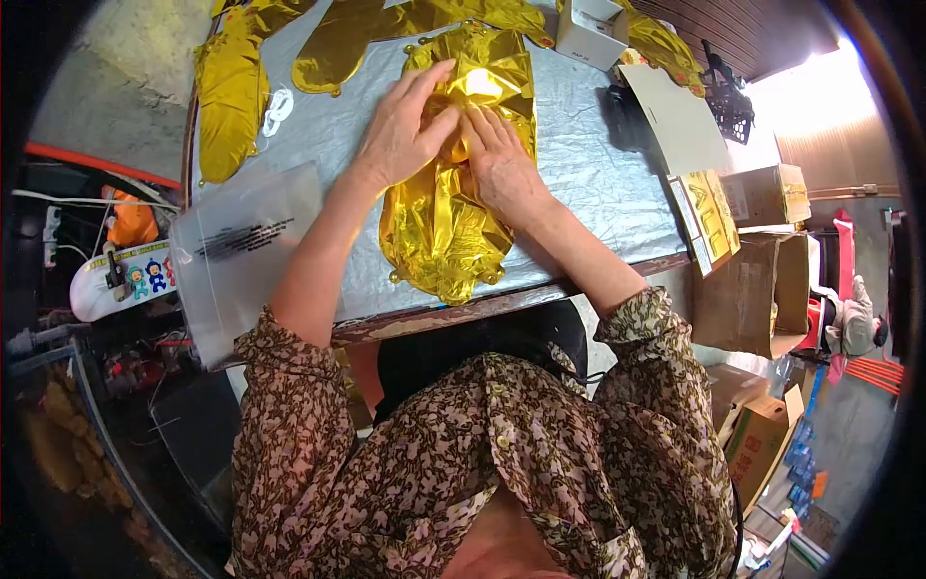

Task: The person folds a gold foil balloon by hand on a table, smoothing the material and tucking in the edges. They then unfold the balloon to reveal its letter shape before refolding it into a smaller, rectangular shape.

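A gold foil balloon [449, 227], wrinkled and nearly flat, lies across the middle of the table toward its front edge. My left hand [405, 125] rests on the balloon's upper left part, fingers stretched out and thumb apart. Beside it, my right hand [502, 169] lies on the balloon's middle, its fingers extended flat against the foil. The fingertips of the right hand come close to the left thumb. Under the hands, part of the foil is hidden.
More gold foil balloons [230, 101] lie along the table's back and left. White string [278, 111] is coiled near them. A small white box [591, 34] stands at the back. A clear plastic bag [246, 251] hangs over the left edge; cardboard boxes [738, 294] stand at right.
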A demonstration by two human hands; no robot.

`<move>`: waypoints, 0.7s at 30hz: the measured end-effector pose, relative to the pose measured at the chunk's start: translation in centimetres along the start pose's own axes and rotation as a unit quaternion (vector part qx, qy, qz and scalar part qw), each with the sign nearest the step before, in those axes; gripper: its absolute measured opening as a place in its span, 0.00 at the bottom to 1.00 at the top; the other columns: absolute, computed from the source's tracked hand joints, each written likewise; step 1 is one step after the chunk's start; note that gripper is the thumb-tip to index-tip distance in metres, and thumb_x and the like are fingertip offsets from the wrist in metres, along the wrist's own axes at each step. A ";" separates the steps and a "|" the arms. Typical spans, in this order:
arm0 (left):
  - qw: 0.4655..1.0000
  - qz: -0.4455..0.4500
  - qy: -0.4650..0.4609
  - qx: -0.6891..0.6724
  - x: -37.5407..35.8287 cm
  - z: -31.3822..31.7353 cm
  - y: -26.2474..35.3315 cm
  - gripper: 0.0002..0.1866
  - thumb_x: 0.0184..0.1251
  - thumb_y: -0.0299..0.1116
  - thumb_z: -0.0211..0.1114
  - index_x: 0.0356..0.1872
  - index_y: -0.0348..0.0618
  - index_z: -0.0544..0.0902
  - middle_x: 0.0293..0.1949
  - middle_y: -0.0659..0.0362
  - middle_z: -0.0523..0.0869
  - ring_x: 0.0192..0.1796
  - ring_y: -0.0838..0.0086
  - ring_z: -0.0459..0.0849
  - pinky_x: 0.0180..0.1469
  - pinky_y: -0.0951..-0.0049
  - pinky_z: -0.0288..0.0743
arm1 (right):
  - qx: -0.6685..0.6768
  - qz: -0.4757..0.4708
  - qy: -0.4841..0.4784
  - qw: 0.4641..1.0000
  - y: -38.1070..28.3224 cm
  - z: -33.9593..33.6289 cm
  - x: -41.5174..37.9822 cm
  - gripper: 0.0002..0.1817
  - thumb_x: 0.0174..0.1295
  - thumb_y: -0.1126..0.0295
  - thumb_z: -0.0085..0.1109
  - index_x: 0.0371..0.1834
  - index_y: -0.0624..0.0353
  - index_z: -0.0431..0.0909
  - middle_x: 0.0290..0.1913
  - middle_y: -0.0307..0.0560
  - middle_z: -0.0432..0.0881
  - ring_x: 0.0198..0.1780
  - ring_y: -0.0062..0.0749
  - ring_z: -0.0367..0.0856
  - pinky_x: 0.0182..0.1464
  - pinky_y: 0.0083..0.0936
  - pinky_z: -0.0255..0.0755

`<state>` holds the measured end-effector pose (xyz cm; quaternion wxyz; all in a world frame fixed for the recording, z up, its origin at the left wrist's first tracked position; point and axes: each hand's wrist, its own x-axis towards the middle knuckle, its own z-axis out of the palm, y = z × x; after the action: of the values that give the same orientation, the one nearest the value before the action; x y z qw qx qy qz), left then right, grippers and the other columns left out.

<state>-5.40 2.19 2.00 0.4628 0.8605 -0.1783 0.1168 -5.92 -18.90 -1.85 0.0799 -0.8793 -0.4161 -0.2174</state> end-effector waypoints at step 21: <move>0.984 -0.082 0.054 0.148 -2.3 0.3 0.5 0.32 0.65 0.28 0.73 0.72 0.47 0.79 0.59 0.44 0.84 0.62 0.47 0.83 0.66 0.57 0.78 | 0.154 0.126 -0.053 0.979 7.7 -1.3 -2.0 0.27 0.87 0.58 0.43 0.85 0.49 0.64 0.86 0.46 0.64 0.88 0.52 0.55 0.87 0.57 0.43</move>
<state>-7.69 2.18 1.37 0.3474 0.9235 -0.0629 0.1501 -1.54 -25.62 -1.26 0.2185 -0.9121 -0.3345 -0.0918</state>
